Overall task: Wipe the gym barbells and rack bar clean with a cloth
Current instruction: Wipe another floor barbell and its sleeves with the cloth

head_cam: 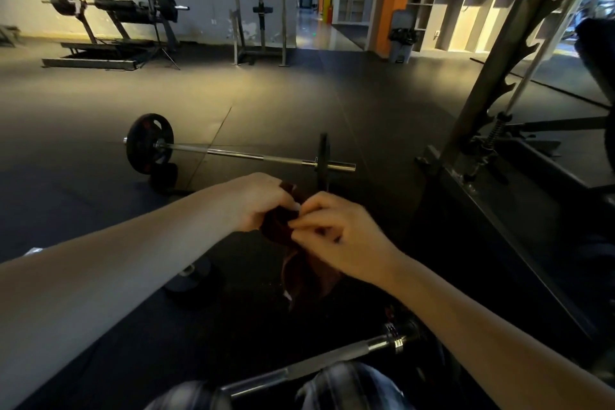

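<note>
Both hands, left hand (263, 201) and right hand (336, 235), pinch the dark cloth (299, 263) mid-air, fingers curled on it. Step: folding. Next: wipe near barbell (332, 359) below; second barbell (239, 155) lies beyond.

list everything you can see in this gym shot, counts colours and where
barbell with plates: one, chrome bar, black plates, lying mid-frame
near barbell: one, chrome, bottom of frame
cloth: one, dark red, hanging between both hands
loose plate: one, black, lying near left
rack upright: one, grey metal, right side
bin: one, grey, back right
weight machine: one, dark, back left
padded stand: one, grey frame, black pad, back centre
left hand: grips the cloth's top
right hand: pinches the cloth
</note>
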